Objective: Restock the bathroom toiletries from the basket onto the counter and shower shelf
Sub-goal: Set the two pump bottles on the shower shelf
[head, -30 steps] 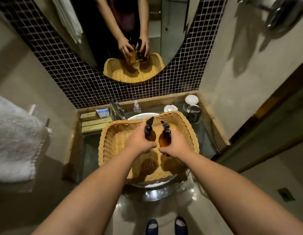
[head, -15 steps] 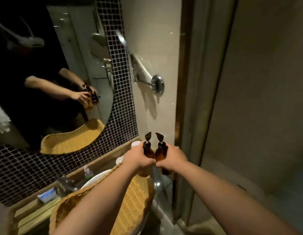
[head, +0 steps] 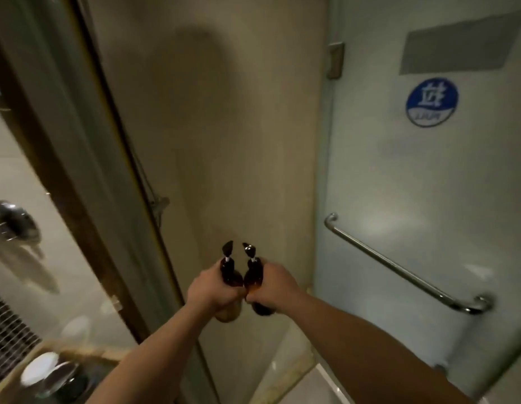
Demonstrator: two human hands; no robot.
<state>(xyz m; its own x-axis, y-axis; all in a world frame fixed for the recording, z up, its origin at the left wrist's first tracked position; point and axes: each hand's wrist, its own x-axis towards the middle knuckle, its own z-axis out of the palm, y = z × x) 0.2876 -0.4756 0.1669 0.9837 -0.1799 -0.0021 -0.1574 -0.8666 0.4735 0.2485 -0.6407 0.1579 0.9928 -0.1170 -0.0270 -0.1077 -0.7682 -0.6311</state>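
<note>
**Both bottles clear of the basket; view now on the shower door**

Change over the last second: the woven basket, basin and mirror have left my view. The head has swung right. I now face a beige wall panel [head: 224,141], with a frosted glass shower door [head: 413,185] to its right. The door carries a round blue sticker [head: 431,102] and a slanted chrome grab bar [head: 399,266]. I cannot tell whether the door is ajar.

Hands: my left hand [head: 214,291] is curled round an amber pump bottle with a black nozzle [head: 228,274]. My right hand [head: 272,290] is curled round a second amber pump bottle [head: 253,274]. The knuckles touch. The bottles are upright, side by side, in the air before the wall panel. The grips match those at the lift from the basket.

Elsewhere: only the right end of the counter [head: 87,357] shows, low on the left. A white dish [head: 39,371] and a dark cup [head: 65,380] stand at its corner. A dark wooden frame [head: 64,185] stands between counter and wall panel. The frame is motion-blurred.

Reading: the pick is done for these two bottles. They have passed the counter, so I judge them bound for the shower shelf, which is not in view. Both hands are full, so working the grab bar would need one bottle shifted or set down. Risk: a bottle slips during that change.
</note>
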